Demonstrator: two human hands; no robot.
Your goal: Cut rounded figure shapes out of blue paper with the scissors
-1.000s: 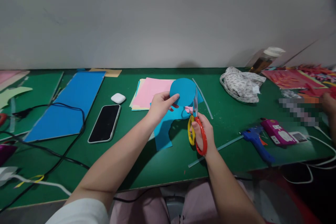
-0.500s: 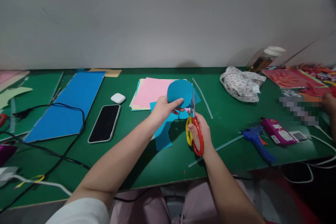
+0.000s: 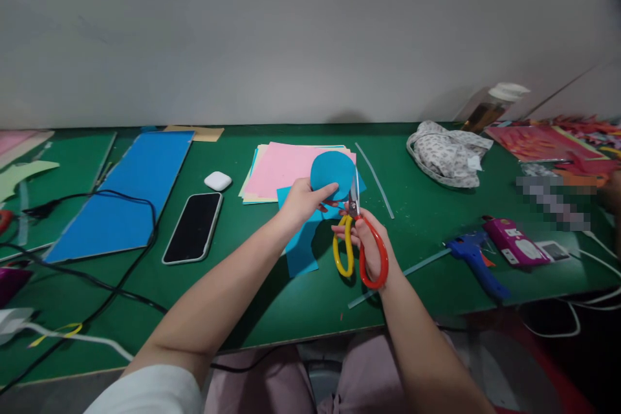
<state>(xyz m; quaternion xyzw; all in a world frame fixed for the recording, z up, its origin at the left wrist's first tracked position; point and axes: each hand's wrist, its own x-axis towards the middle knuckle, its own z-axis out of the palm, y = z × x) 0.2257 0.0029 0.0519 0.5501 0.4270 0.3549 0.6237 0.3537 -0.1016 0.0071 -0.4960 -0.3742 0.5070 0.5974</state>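
Observation:
Pinched between thumb and fingers of my left hand (image 3: 310,197) is a round piece of blue paper (image 3: 332,169), held above the table. My right hand (image 3: 373,233) grips a pair of scissors (image 3: 353,208) with one red and one yellow handle. The handles are spread and the blades point away from me, at the right edge of the blue circle. Below my hands lies a cut blue paper scrap (image 3: 301,252). A stack of coloured sheets with a pink sheet (image 3: 276,171) on top lies behind my left hand, partly covered by the circle.
On the green table (image 3: 272,310), a phone (image 3: 193,228), a white case (image 3: 218,181) and a blue board (image 3: 126,194) lie left, with black cables. To the right are a blue glue gun (image 3: 478,265), a purple pack (image 3: 515,242), a patterned cloth bag (image 3: 449,155) and a bottle (image 3: 495,107).
The scissors' handles have spread apart and the blades have opened. The blue circle has shifted slightly downward in my left hand. At the far right, another person's hand has moved toward the frame edge.

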